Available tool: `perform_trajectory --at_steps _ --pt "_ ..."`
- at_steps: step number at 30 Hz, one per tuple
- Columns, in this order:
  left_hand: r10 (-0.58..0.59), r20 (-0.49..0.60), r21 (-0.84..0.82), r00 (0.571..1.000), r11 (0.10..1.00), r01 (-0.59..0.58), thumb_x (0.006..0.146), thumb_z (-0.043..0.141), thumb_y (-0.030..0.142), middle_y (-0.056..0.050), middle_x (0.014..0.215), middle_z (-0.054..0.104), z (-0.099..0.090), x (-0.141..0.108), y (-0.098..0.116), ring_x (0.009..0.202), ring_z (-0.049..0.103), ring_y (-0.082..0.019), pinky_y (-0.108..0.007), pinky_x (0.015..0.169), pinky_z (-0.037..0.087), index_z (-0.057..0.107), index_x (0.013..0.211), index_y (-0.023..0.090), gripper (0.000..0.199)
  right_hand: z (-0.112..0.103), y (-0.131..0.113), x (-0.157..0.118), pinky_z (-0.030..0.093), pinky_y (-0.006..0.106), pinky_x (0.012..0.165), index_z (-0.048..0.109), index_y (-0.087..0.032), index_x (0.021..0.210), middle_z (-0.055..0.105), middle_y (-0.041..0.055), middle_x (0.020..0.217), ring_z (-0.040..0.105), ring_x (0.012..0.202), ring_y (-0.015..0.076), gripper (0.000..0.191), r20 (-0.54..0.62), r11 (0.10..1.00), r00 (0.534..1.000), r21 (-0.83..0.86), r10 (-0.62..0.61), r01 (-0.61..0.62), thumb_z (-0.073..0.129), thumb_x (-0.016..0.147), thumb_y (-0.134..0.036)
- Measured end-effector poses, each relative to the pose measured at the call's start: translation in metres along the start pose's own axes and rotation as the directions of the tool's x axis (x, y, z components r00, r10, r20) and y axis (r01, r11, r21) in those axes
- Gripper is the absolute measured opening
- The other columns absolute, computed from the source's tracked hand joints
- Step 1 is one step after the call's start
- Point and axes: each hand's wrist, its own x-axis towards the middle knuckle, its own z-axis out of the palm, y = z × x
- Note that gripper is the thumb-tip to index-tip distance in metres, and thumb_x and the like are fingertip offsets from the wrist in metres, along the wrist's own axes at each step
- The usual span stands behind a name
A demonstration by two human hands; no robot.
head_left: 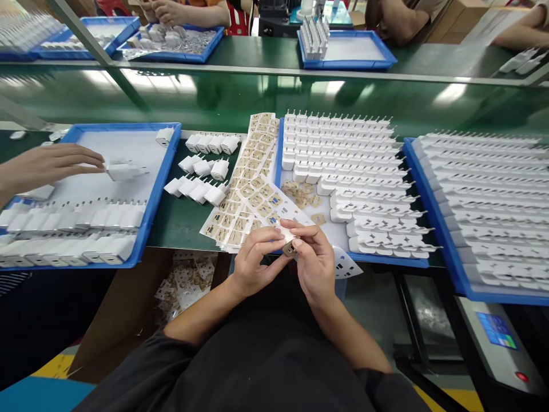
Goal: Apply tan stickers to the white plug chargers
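Note:
Both hands meet at the table's front edge around one white charger (288, 240), whose port face carries a tan sticker. My left hand (259, 257) grips it from the left, fingers closed. From the right, my right hand (315, 260) pinches it between thumb and fingers. Just beyond the hands lie sheets of tan stickers (257, 154), fanned over the table, with a white partly used sheet on top. Loose tan pieces (302, 194) lie in the blue tray (386, 261) of upright white chargers. Several more chargers (199, 189) stand in short rows left of the sheets.
At left, another person's hand (55, 166) holds a charger over a blue tray (148, 217). A full blue tray (461, 274) stands at right. Across the divider, people sit near more trays (369, 60). Below the table is a box of sticker waste (186, 286).

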Motion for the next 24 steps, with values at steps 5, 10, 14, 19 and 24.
perform_trajectory --at_steps 5,10,14,19,24 --pt "-0.050 0.009 -0.074 0.999 0.996 0.051 0.081 0.082 0.017 -0.005 0.107 0.070 -0.004 -0.001 -0.003 0.101 0.071 -0.020 -0.038 0.093 0.061 0.061 0.116 0.022 0.042 -0.006 0.000 0.000 0.052 0.044 0.108 0.074 -0.029 0.101 0.076 0.0028 0.123 0.066 0.124 0.0226 0.017 0.046 0.998 0.998 0.040 0.049 -0.051 0.060 0.092 -0.023" --pt "-0.127 0.047 -0.147 0.991 0.980 0.133 0.079 0.083 0.018 -0.007 0.106 0.069 -0.008 -0.003 -0.004 0.100 0.071 -0.021 -0.036 0.088 0.061 0.061 0.116 0.022 0.043 -0.016 -0.010 0.003 0.050 0.045 0.110 0.070 -0.029 0.111 0.074 0.0030 0.129 0.065 0.127 0.0239 0.020 0.168 0.997 0.983 -0.060 0.067 -0.058 0.064 0.092 -0.023" --pt "-0.136 0.079 -0.143 0.988 0.979 0.147 0.079 0.083 0.019 -0.007 0.106 0.070 -0.010 -0.004 -0.002 0.100 0.071 -0.021 -0.035 0.087 0.061 0.061 0.115 0.022 0.042 -0.021 -0.020 0.010 0.049 0.047 0.110 0.066 -0.028 0.102 0.078 0.0036 0.115 0.064 0.126 0.0236 0.010 0.190 0.894 0.977 -0.415 -0.095 0.168 0.062 0.096 -0.021" --pt "-0.336 0.116 -0.208 0.935 0.912 0.354 0.081 0.081 0.023 -0.009 0.108 0.069 -0.012 -0.007 -0.005 0.104 0.069 -0.022 -0.035 0.087 0.062 0.063 0.112 0.022 0.035 -0.023 -0.021 0.012 0.053 0.047 0.100 0.063 -0.027 0.097 0.077 0.0039 0.109 0.065 0.115 0.0249 0.010 0.427 0.607 0.813 -0.542 -0.396 0.581 0.062 0.093 -0.018" --pt "-0.483 0.149 -0.270 0.863 0.819 0.506 0.082 0.077 0.021 -0.007 0.113 0.066 -0.020 -0.007 -0.013 0.105 0.067 -0.020 -0.031 0.087 0.063 0.062 0.123 0.024 0.043 -0.044 -0.012 0.033 0.056 0.034 0.074 0.064 -0.024 0.099 0.071 0.0027 0.089 0.068 0.080 0.0188 0.006 0.054 0.611 0.912 -0.726 -0.407 0.316 0.060 0.096 -0.028"
